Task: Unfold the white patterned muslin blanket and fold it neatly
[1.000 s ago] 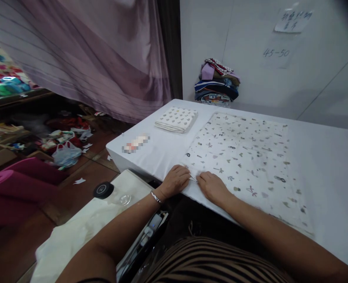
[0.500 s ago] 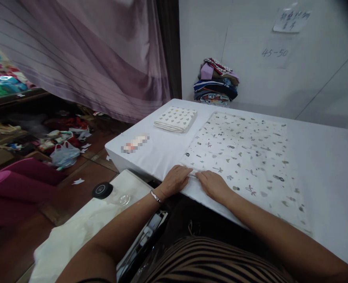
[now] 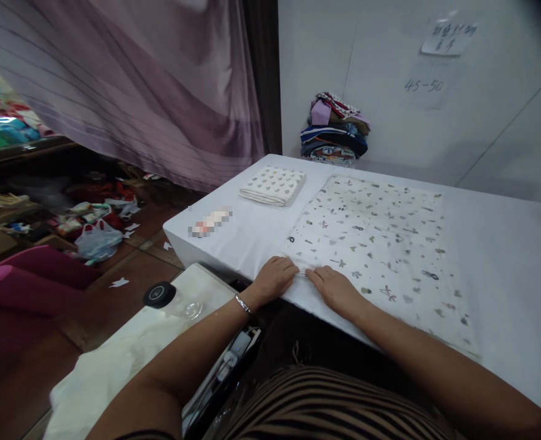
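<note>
At the bottom centre of the frame is the person's striped top (image 3: 334, 403). At lower left, a black round lid (image 3: 159, 294) lies on a pale surface (image 3: 201, 278). Near the frame's centre, the 2 hands lie close together, just apart, at the lower-left corner of a printed cloth (image 3: 366, 229). The left hand (image 3: 275, 280), a silvery bracelet (image 3: 243, 304) at its wrist, has its fingers curled down; the right hand (image 3: 332, 288) is bent likewise from the other side. A narrow strip of white shows between their fingertips; whether they pinch it I cannot tell. The printed cloth lies spread flat on a white table (image 3: 508, 256), right of centre. Farther back, above the left hand, sits a folded cloth (image 3: 273, 185). Beyond the table, at upper centre, is 1 pile of clothes (image 3: 334, 131); at upper right, 2 papers (image 3: 449, 40) hang on the wall (image 3: 380, 55), the lower marked 45-50.
</note>
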Available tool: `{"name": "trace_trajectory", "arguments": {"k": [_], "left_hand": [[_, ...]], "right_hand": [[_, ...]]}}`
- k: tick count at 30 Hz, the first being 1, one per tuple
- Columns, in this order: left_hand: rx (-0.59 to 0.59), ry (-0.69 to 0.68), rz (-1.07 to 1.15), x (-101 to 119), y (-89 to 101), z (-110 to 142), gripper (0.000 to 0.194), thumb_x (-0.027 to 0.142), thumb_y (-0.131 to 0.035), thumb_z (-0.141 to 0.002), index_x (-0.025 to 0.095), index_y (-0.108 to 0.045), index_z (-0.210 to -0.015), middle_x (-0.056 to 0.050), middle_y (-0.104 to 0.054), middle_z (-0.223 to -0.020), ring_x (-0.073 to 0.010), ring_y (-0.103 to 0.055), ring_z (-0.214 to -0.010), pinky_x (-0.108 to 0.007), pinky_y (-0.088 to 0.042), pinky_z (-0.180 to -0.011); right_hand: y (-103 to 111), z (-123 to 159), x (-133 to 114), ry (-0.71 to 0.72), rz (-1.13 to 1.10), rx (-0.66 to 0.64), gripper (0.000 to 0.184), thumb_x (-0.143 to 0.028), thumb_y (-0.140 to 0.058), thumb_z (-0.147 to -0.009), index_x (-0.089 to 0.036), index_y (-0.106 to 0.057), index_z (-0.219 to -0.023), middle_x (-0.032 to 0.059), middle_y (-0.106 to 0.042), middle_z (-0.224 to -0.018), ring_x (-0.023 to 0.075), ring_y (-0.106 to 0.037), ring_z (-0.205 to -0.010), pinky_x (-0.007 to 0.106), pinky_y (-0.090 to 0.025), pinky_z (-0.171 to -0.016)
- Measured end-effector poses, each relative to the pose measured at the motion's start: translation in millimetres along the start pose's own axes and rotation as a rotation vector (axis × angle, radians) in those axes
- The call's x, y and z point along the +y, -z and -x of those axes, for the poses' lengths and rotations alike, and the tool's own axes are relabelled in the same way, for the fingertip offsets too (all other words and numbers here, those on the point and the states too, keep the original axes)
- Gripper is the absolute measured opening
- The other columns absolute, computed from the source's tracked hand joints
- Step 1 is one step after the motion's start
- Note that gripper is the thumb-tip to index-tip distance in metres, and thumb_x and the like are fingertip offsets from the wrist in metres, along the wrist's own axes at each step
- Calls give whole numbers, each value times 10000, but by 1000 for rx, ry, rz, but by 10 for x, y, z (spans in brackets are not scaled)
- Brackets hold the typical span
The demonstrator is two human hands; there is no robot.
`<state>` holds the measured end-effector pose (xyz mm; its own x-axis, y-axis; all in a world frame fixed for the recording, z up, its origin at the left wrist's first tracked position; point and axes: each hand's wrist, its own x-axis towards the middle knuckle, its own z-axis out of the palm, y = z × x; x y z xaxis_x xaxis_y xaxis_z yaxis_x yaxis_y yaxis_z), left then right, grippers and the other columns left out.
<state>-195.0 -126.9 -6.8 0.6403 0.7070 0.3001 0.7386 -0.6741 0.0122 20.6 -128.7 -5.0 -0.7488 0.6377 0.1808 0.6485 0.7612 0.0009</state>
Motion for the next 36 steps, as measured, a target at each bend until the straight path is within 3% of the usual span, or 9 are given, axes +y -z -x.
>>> {"name": "trace_trajectory", "arguments": {"k": [6,13,20,26,31,36], "left_hand": [[71,30,-46,7,11,31,191,147,-504,-846,209,-601,-999,-34,-610,-937,-178,-532,-913,-320,-393,-813],[-19,-4,-29,19,4,55,187,156,-493,-858,198,-605,-1002,-41,-603,-904,-170,-531,-902,-325,-392,-824],[-140,-35,-8,-1,158,59,272,176,-529,-827,190,-542,-1098,-51,-579,-1019,-185,-510,-969,-325,-388,-853],[-217,-96,-78,-59,179,-6,227,156,-435,-882,168,-548,-1079,-67,-573,-1021,-185,-509,-957,-315,-389,-798],[-225,-116,-127,-112,192,-48,216,121,-439,-869,162,-563,-1042,-67,-570,-1006,-192,-501,-936,-310,-384,-747],[-162,-73,-106,-150,162,10,207,141,-454,-873,184,-580,-1031,-64,-574,-975,-192,-495,-933,-319,-384,-750]], "right_hand": [[17,16,-4,21,6,0,334,-84,-385,-892,-172,-494,-1195,72,-600,-991,195,-519,-895,301,-433,-762],[-7,44,-48,10,15,-12,231,-131,-402,-907,-162,-581,-1049,79,-595,-990,204,-506,-895,321,-423,-755],[-63,74,-55,19,-40,-6,300,-164,-330,-935,-158,-558,-1131,104,-575,-1054,216,-483,-950,344,-401,-784],[4,113,-55,14,-63,-36,331,-162,-343,-923,-160,-525,-1199,110,-566,-1118,229,-484,-986,353,-393,-839],[58,129,-54,28,-102,-42,356,-126,-351,-901,-132,-521,-1213,135,-559,-1141,242,-489,-995,361,-400,-851],[-5,139,-68,2,-103,-16,377,-134,-333,-920,-139,-485,-1265,132,-551,-1159,228,-491,-1017,366,-402,-876]]}}
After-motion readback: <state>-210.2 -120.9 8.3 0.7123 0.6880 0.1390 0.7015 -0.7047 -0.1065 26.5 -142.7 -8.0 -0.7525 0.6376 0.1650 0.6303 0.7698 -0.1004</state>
